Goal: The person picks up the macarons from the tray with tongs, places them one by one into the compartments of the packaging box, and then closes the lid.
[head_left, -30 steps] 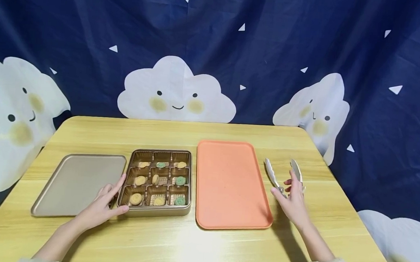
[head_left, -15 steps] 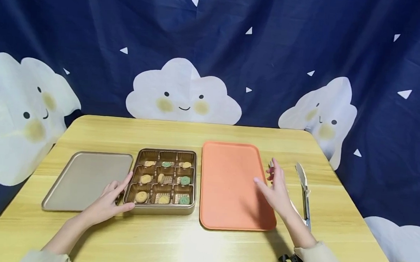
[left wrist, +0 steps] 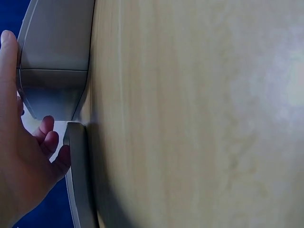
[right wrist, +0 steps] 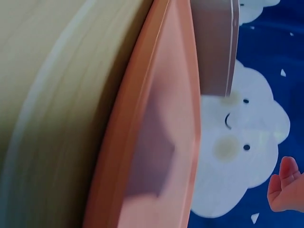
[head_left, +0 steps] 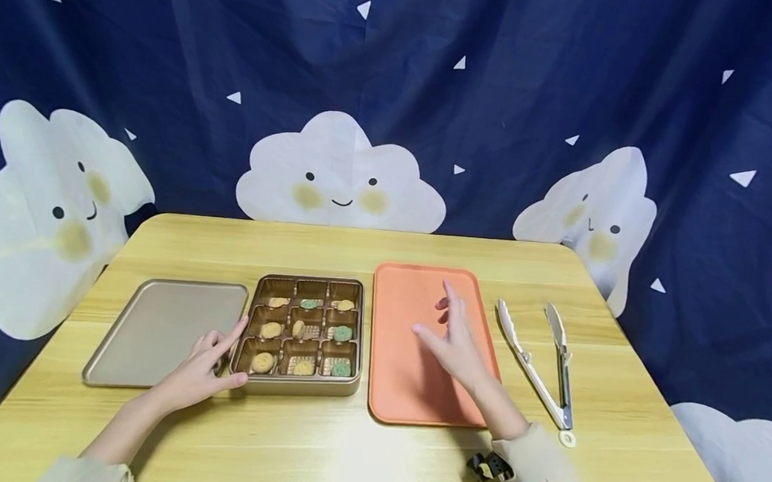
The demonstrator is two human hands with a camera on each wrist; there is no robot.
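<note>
My left hand is at the near left corner of a gold-brown cookie tin, its extended index finger along the left rim and its thumb at the front edge. In the left wrist view, the tin's side stands beside the hand, whose other fingers are bent. Inside the tin a divided brown insert holds yellow cookies and green cookies, one of the yellow ones on edge. Over an orange tray hovers my right hand, thumb and fingers spread, holding nothing. Its fingertips show in the right wrist view.
Spread metal tongs with white-edged tips lie right of the orange tray. A flat gold-brown lid lies left of the tin. Behind the wooden table hangs a blue curtain with clouds.
My right hand has let go of the tongs, leaving them lying spread on the table, and moved left over the orange tray. My left hand stays at the tin's corner; the head view has shifted slightly.
</note>
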